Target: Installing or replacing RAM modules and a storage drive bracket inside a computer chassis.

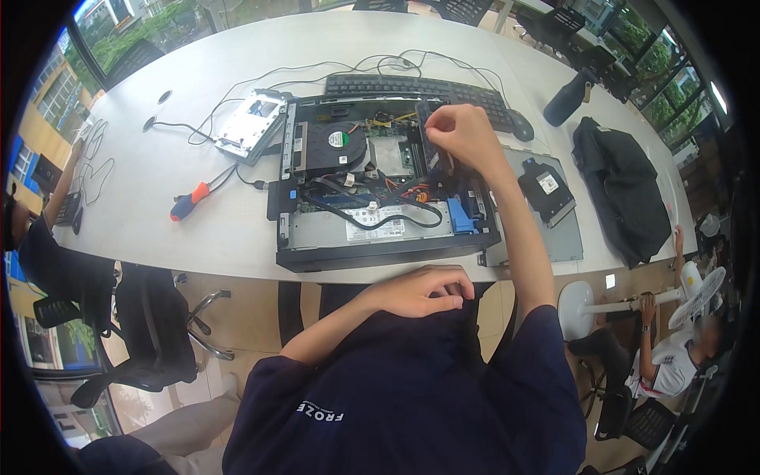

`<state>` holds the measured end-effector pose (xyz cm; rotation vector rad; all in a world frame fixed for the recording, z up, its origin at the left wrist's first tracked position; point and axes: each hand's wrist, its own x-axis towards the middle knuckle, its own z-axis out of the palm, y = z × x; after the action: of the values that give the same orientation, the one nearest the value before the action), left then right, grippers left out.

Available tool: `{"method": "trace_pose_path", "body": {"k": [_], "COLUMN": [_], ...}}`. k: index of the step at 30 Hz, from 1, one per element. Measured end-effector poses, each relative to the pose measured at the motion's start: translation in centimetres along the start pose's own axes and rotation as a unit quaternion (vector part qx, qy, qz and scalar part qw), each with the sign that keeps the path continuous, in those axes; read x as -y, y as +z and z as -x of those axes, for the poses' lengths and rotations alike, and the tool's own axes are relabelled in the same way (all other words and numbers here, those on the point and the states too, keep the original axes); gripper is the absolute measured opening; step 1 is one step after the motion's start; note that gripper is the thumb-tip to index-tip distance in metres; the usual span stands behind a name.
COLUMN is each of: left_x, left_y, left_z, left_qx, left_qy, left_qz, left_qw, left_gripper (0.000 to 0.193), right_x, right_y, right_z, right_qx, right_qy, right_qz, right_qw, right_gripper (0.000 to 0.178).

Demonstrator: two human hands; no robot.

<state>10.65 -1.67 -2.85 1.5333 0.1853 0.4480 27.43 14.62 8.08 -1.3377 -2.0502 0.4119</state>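
Observation:
An opened desktop computer case (pixel 332 257) lies on the table in front of me, its inside facing up. Inside it show a black round blower fan (pixel 332 146), loose black cables (pixel 372 223), a silver power supply (pixel 317 226) and a blue plastic latch (pixel 461 216). My right hand (pixel 467 136) is over the case's far right part, thumb and fingertips pinched beside a dark upright piece (pixel 425 131). What the pinch holds, if anything, I cannot make out. My left hand (pixel 423 290) rests by the table's near edge, fingers loosely curled, thumb apart, nothing in it.
Left of the case are a silver metal drive bracket (pixel 252 125) and an orange-and-blue screwdriver (pixel 190 201). Behind sits a keyboard (pixel 419 89) with a mouse (pixel 520 125). To the right lie a black optical drive (pixel 546 190) on a metal panel, a black bag (pixel 621 194) and a bottle (pixel 568 98).

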Motion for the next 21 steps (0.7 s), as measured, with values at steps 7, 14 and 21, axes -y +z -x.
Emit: {"method": "trace_pose_path", "body": {"k": [7, 14, 21], "left_x": [-0.1, -0.3, 0.2], "left_y": [0.2, 0.0, 0.3], "left_z": [-0.9, 0.0, -0.7], "left_qx": [0.020, 0.010, 0.021], "left_qy": [0.007, 0.009, 0.010], "left_qz": [-0.005, -0.015, 0.005], "left_qw": [1.000, 1.000, 1.000], "left_gripper": [0.022, 0.020, 0.020], "right_x": [-2.4, -0.9, -1.4], "right_y": [0.2, 0.7, 0.2], "right_z": [-0.3, -0.3, 0.8], "right_qx": [0.068, 0.055, 0.042], "right_qy": [0.085, 0.062, 0.086], "right_qz": [-0.152, -0.287, -0.298], "right_qw": [0.982, 0.954, 0.950], "right_gripper": [0.023, 0.048, 0.038]}}
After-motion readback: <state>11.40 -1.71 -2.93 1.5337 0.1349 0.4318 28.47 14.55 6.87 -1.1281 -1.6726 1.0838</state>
